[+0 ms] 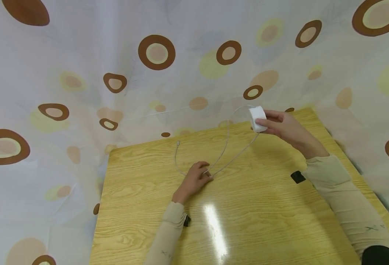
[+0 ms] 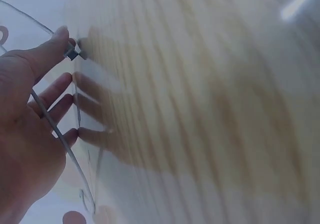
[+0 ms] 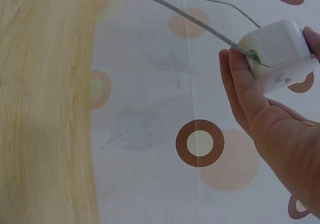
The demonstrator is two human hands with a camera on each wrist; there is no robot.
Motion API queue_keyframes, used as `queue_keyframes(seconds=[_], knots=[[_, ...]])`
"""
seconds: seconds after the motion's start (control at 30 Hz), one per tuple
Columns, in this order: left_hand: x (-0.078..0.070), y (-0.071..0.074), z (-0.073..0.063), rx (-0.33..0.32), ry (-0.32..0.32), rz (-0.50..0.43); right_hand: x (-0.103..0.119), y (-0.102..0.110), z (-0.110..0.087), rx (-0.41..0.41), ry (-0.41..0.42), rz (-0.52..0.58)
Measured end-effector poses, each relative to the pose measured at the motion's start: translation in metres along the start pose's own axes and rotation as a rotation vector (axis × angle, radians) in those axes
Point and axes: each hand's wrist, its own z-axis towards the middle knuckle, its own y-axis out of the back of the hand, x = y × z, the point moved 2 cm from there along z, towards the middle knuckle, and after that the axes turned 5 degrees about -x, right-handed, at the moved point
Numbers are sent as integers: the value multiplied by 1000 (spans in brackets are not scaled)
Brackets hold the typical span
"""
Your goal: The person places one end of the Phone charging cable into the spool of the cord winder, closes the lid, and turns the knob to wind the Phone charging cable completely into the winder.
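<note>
My right hand (image 1: 290, 130) grips a small white box with rounded edges (image 1: 255, 115) above the table's far right part. In the right wrist view the box (image 3: 281, 43) shows a textured face, and a thin grey-white cable (image 3: 185, 15) enters its side. Two strands run from the box down to my left hand (image 1: 194, 180), low over the table. A metal plug (image 2: 71, 53) sits at the tip of the left thumb, apparently pinched there; one strand (image 2: 59, 133) crosses the palm. Beyond the left hand, another cable end with a small plug (image 1: 178, 143) lies near the table's back edge.
The wood-grain table (image 1: 141, 217) stands against a pale curtain (image 1: 181, 84) printed with brown and yellow rings. Dark straps (image 1: 298, 177) show at both wrists. A bright light reflection falls on the table's front middle. A dark rounded object (image 1: 381, 255) shows at bottom right.
</note>
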Motion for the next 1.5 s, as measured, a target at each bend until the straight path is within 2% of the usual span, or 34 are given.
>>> queue_keyframes(seconds=[0.13, 0.37, 0.53, 0.73, 0.93, 1.2, 1.5], knots=[[2, 3, -5, 20, 8, -28, -7, 3, -1, -32, -15, -36], [5, 3, -10, 38, -2, -70, -13, 9, -4, -60, -15, -3], [7, 4, -10, 40, -17, -63, -11, 15, -7, -86, -19, -4], [9, 11, -15, 58, -1, -82, -11, 25, -8, -97, -40, 30], [12, 14, -21, 62, -6, -79, -16, 28, -8, -99, -42, 19], [13, 15, -23, 87, 8, -79, -21, 30, -8, -98, -32, 82], [13, 18, -25, 87, 19, -110, -23, 33, -10, -107, -30, 168]])
